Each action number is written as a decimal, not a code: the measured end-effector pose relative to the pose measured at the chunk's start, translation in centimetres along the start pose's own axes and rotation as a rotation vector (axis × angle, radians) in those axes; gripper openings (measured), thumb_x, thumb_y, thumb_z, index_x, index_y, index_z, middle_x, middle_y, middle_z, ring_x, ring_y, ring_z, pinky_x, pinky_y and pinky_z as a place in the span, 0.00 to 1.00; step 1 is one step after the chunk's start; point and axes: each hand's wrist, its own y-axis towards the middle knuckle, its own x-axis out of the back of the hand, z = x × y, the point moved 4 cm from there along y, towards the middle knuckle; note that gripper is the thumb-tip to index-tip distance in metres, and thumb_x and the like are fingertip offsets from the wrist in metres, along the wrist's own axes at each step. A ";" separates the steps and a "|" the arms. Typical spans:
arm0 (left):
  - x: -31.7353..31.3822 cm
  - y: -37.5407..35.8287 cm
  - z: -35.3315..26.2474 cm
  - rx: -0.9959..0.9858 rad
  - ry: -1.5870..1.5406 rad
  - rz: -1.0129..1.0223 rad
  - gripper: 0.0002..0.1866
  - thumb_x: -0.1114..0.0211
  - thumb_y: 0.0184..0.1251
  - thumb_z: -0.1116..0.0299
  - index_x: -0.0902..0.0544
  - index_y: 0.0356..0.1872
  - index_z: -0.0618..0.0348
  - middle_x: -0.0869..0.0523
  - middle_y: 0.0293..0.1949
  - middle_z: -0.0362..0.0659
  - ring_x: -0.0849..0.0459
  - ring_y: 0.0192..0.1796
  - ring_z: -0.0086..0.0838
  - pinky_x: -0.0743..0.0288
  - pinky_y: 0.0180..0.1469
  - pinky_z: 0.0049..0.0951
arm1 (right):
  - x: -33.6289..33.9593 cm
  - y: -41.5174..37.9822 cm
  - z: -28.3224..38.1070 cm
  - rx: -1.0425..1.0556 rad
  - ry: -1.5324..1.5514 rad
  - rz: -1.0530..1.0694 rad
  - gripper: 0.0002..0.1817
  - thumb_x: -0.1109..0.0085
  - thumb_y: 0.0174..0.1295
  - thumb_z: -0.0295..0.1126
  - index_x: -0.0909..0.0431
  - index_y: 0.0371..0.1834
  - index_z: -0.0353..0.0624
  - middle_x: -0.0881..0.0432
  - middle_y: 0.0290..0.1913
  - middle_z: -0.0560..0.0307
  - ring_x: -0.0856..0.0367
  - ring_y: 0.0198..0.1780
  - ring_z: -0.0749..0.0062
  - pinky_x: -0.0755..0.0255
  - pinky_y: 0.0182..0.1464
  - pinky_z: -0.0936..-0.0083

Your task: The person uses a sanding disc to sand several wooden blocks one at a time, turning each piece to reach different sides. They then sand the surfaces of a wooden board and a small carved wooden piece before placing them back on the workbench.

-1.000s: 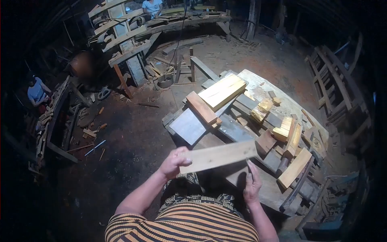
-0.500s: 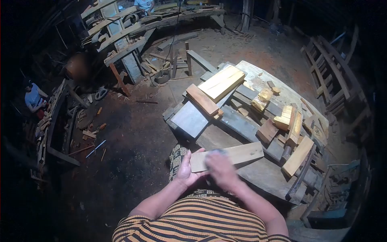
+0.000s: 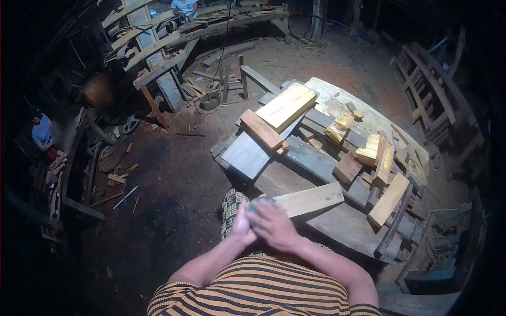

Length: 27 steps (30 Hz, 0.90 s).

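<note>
A pale wooden board slants from my lap up to the bench, its far end over the bench top. My left hand grips the board's near end from the left side, thumb up and the other fingers mostly hidden. Across that same end lies my right hand, smeared by motion and closed over a small dark grey piece. That piece is pressed against the board's face; blur hides what it is exactly. The two hands are close together, nearly touching.
On the workbench are a thick pale block, a reddish-brown block and several offcuts. Wooden racks stand at right. Scraps litter the floor at left, where a person sits; another person is at the back.
My right hand has slid left and down along the board with the dark grey piece, from nearer the middle to the end by my left hand. My left hand keeps its grip.
</note>
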 end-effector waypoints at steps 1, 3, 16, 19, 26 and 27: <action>0.0 -0.1 -0.2 -0.019 0.054 0.000 0.38 0.72 0.71 0.35 0.36 0.68 0.54 0.31 0.66 0.50 0.32 0.67 0.42 0.37 0.68 0.48 | 0.3 0.4 0.3 0.026 0.035 0.011 0.20 0.46 0.62 0.35 0.26 0.59 0.48 0.33 0.67 0.45 0.39 0.71 0.53 0.50 0.71 0.53; -0.5 -0.4 -0.6 -0.037 0.054 -0.037 0.39 0.70 0.70 0.33 0.36 0.67 0.54 0.29 0.65 0.49 0.32 0.68 0.40 0.39 0.69 0.50 | 1.0 1.3 -0.9 0.033 0.038 -0.015 0.20 0.47 0.63 0.35 0.26 0.58 0.46 0.30 0.65 0.45 0.38 0.70 0.53 0.50 0.71 0.55; -0.2 0.1 -0.2 -0.024 0.120 -0.012 0.25 0.64 0.77 0.50 0.36 0.65 0.53 0.28 0.61 0.52 0.27 0.62 0.48 0.25 0.56 0.57 | 1.3 -3.0 -6.3 -0.198 -0.082 -0.352 0.16 0.53 0.64 0.33 0.27 0.52 0.39 0.26 0.55 0.42 0.32 0.61 0.45 0.41 0.65 0.55; 1.4 0.8 -0.4 -0.049 0.111 -0.001 0.26 0.61 0.77 0.51 0.34 0.65 0.56 0.25 0.59 0.52 0.26 0.62 0.43 0.31 0.64 0.46 | 1.0 -2.1 -0.6 0.031 0.092 -0.142 0.16 0.49 0.62 0.33 0.27 0.52 0.40 0.26 0.54 0.43 0.30 0.60 0.47 0.41 0.64 0.54; 1.0 0.4 -0.3 -0.063 0.132 -0.081 0.26 0.57 0.75 0.49 0.34 0.66 0.53 0.28 0.63 0.49 0.28 0.64 0.45 0.32 0.62 0.54 | 7.0 -9.9 -12.7 -0.446 -0.225 -0.478 0.14 0.53 0.62 0.33 0.25 0.48 0.39 0.25 0.52 0.44 0.31 0.59 0.47 0.43 0.64 0.55; 0.9 0.5 -0.4 -0.085 0.167 -0.076 0.27 0.57 0.75 0.49 0.34 0.66 0.53 0.28 0.63 0.49 0.29 0.64 0.45 0.32 0.61 0.55 | 7.4 -10.5 -13.4 -0.546 -0.332 -0.542 0.15 0.54 0.63 0.32 0.24 0.49 0.39 0.25 0.52 0.43 0.31 0.59 0.47 0.44 0.65 0.55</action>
